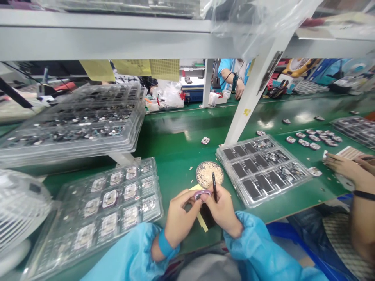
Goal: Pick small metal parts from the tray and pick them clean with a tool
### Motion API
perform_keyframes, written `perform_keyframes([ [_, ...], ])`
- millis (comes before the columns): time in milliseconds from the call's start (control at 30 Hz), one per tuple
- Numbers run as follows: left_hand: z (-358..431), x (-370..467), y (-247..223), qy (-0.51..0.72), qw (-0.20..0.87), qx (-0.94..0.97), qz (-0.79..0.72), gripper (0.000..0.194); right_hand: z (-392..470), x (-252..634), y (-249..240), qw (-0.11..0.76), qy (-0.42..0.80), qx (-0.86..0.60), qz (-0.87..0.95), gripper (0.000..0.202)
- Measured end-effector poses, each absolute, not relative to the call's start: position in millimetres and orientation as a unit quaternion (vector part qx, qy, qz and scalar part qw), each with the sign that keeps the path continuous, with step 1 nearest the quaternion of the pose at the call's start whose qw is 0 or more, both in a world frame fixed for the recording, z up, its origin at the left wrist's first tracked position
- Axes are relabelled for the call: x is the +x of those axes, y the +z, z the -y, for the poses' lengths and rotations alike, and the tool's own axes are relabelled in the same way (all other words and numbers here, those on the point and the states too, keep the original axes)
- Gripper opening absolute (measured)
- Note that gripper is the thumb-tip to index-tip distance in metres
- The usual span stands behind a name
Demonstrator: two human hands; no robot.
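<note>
Both hands meet over the green bench near its front edge. My left hand (182, 214) pinches one side of a small purple-rimmed part (202, 194). The fingers of my right hand (220, 207) close on the other side of it, and a black pen-like tool (214, 186) stands up between them. Beneath the hands lie a yellow strip (202, 222) and a dark flat object (208, 217), partly covered. Just beyond is a round dish (209, 174) of tiny pale pieces.
A clear tray of square parts (156, 195) lies left, a tray of dark screens (224, 156) right. Stacked trays (129, 144) and a white fan (23, 210) stand left. A slanted post (249, 95) rises ahead. A co-worker's hands (345, 166) are at the right.
</note>
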State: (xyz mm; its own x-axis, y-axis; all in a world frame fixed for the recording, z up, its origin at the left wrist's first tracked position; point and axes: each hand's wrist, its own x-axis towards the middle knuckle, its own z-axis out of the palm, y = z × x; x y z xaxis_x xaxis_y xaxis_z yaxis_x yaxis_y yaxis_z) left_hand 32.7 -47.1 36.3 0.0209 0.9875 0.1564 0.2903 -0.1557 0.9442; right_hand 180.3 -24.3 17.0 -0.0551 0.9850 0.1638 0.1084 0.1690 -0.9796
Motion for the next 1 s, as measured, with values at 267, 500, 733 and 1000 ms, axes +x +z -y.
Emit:
perform_keyframes([
  [267, 39, 33, 38, 0.424, 0.374, 0.64, -0.521, 0.022, 14, 203, 28, 0.455, 0.375, -0.48, 0.649, 0.017],
  [500, 39, 30, 32, 0.411, 0.312, 0.674, -0.529, 0.025, 7, 220, 43, 0.437, 0.33, -0.366, 0.752, 0.01],
  [733, 38, 29, 35, 0.388, 0.318, 0.68, -0.535, 0.028, 10, 218, 26, 0.45, 0.317, -0.353, 0.756, 0.011],
  [1000, 41, 27, 33, 0.343, 0.261, 0.717, -0.547, 0.028, 11, 217, 24, 0.404, 0.335, -0.346, 0.778, 0.014],
])
